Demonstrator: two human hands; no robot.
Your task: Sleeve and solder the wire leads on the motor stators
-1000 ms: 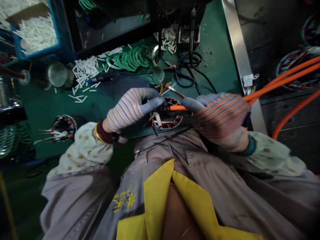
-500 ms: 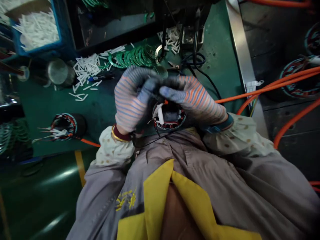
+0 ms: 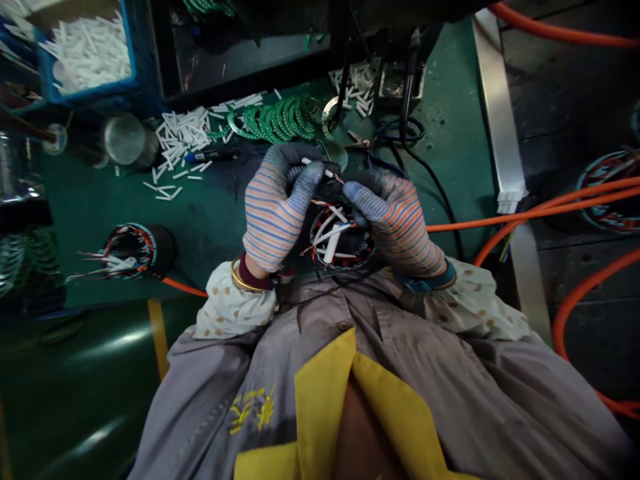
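In striped, grey-tipped gloves, both my hands work above a motor stator [image 3: 369, 257] close to my lap. My left hand [image 3: 281, 203] is closed, with a thin white sleeve tube [image 3: 329, 173] pinched between thumb and fingers. A thin reddish wire [image 3: 340, 179] runs from the tube's right end to the fingertips of my right hand [image 3: 395, 212], which are closed on it. Several white tubes [image 3: 331, 245] and twisted wires stick out of the stator's opening. My right hand partly covers the stator's right side.
Loose white tubes [image 3: 184, 137] and green rings [image 3: 280, 120] lie beyond my hands. Pliers [image 3: 361, 141] rest near a black cable. A second stator [image 3: 163, 248] lies left. A blue bin [image 3: 133, 67] holds white tubes. Orange cords [image 3: 460, 223] cross the table's metal edge [image 3: 500, 113].
My hands, blurred and close together before, are now slightly apart. The white tube and wire now show between them. More of the stator's opening shows, and the view has shifted a little.
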